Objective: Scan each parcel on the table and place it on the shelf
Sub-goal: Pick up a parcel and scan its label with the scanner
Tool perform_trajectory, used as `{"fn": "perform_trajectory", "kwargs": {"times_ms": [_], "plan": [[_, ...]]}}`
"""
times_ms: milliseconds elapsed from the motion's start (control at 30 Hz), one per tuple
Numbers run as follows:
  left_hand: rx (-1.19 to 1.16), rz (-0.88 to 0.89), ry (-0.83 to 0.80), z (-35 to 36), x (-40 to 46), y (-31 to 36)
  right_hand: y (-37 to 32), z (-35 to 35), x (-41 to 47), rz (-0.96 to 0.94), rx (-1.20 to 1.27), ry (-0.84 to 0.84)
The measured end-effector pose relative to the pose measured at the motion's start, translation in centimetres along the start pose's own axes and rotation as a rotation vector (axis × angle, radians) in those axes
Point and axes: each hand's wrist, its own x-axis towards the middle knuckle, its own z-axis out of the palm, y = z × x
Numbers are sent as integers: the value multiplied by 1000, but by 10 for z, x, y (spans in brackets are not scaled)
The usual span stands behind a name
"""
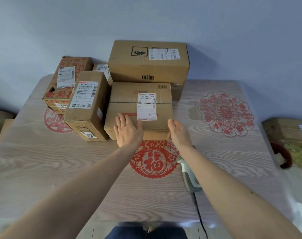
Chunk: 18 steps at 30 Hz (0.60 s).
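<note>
Both hands reach toward the nearest parcel (138,107) from where I watch: my left hand (128,131) lies flat with fingers straight and spread on the box's front top edge, and my right hand (178,132) stands edge-on just beside its near right corner, fingers straight and together; I cannot tell whether it touches the cardboard. That parcel is a plain brown corrugated carton sealed with clear tape, sitting near the table's (233,169) middle, with a white shipping label (146,106) reading "507 P804 304".

I count five cartons stacked toward the table's far edge, with a sixth, small one (102,69) partly hidden among them. The tall box (88,100) just left of the nearest parcel carries a label starting "642". A red-printed carton (67,78) sits at the far left, and the largest box (148,62), behind, shows an umbrella symbol and a barcode.

The table top is pale wood grain with three red paper-cut motifs. A grey handheld scanner (190,176) lies under my right forearm, its black cable running to the near edge.
</note>
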Motion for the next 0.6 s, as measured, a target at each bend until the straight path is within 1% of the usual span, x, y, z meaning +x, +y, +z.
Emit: {"fn": "perform_trajectory", "kwargs": {"times_ms": [167, 400, 500, 600], "plan": [[-17, 5, -18, 10, -20, 9, 8, -13, -7, 12, -9, 82], [-23, -7, -18, 13, -25, 13, 17, -24, -15, 0, -41, 73], [-49, 5, 42, 14, -27, 16, 33, -28, -21, -13, -49, 165], [-118, 77, 136, 21, -33, 21, 56, -36, -28, 17, -99, 263]]}}
